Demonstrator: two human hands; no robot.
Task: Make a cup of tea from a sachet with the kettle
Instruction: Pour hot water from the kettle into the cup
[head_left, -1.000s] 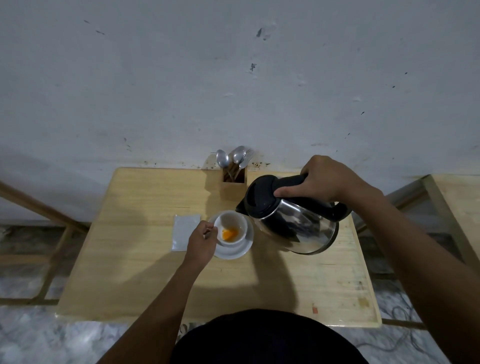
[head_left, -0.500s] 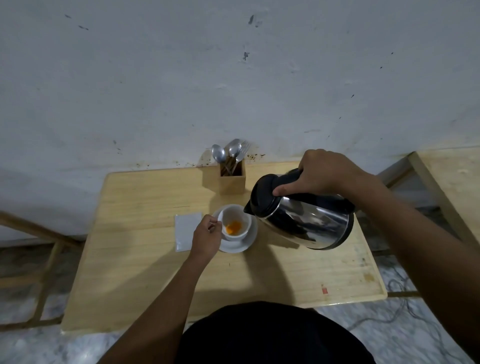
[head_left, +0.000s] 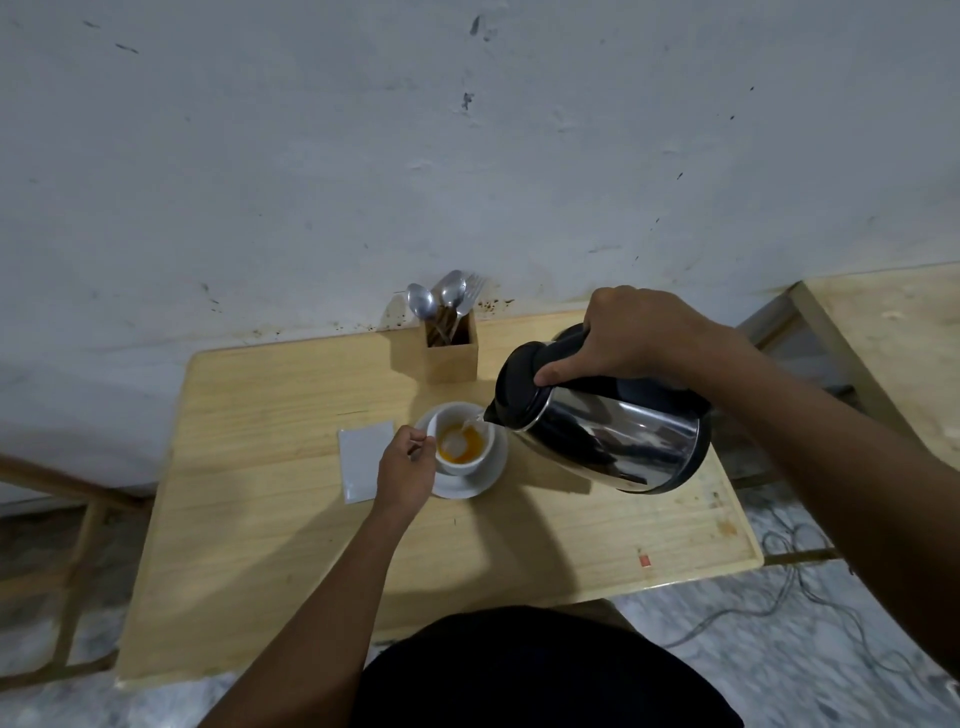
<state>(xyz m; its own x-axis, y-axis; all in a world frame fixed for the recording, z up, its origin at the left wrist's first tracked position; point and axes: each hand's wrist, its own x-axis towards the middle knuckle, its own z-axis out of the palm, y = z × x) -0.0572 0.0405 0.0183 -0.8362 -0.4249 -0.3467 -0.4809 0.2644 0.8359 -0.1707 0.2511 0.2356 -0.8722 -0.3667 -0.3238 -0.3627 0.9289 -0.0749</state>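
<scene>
1. Lying flat at the left of the pale, grained wooden table (head_left: 270, 519) is a white rectangular sachet (head_left: 363, 460), its near corner under the left hand.
2. Pinching the handle of the cup, the left hand (head_left: 406, 474) has its fingers curled closed on it.
3. Sitting on a round white saucer (head_left: 480, 480), the white glazed cup (head_left: 460, 465) holds orange liquid with a pale patch where water lands.
4. Standing behind the cup, against the scuffed white wall, a square wooden holder (head_left: 451, 353) carries shiny metal spoons (head_left: 422, 301) and a fork.
5. Tilted spout-down over the cup's rim, the kettle (head_left: 613, 434) has a rounded polished-steel body and a black plastic lid; a thin stream runs from the spout into the cup.
6. Wrapped tight around the kettle's black handle, the right hand (head_left: 641, 335) rests its thumb by the lid.
</scene>
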